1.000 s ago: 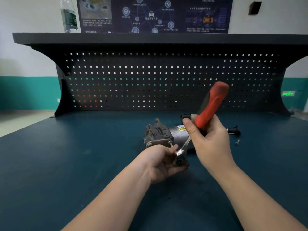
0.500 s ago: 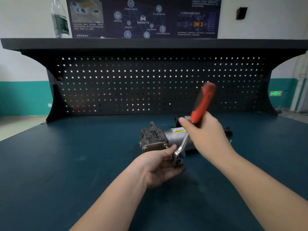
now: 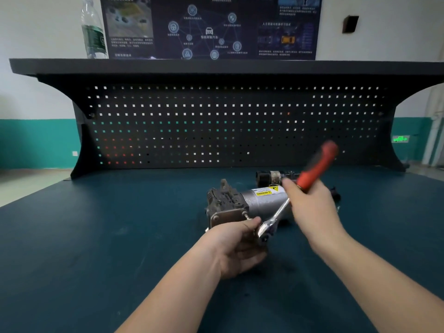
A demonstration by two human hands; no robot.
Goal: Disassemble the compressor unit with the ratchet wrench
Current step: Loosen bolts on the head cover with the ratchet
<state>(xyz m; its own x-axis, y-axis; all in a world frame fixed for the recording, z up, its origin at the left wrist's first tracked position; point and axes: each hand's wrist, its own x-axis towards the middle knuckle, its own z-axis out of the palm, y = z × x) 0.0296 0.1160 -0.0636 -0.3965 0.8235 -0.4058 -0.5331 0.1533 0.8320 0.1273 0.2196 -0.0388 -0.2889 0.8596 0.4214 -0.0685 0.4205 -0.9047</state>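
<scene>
Compressor [image 3: 254, 203] lies dead ahead on the bench [image 3: 96, 248], long axis running left-near to right-far. My left hand [image 3: 236, 246] is nearest, cupped around the ratchet [image 3: 274, 219] head at the compressor's near end bolt. My right hand [image 3: 310, 205] grips the red handle, right of the compressor. Pegboard [image 3: 216, 126] behind it.

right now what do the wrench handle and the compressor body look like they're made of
Wrench handle: probably rubber or plastic, matte red, no glint. Its shaft: bright polished metal, likely chromed steel. Compressor: dull grey metal cylinder; its end block looks like rough, grimy cast metal.
</scene>
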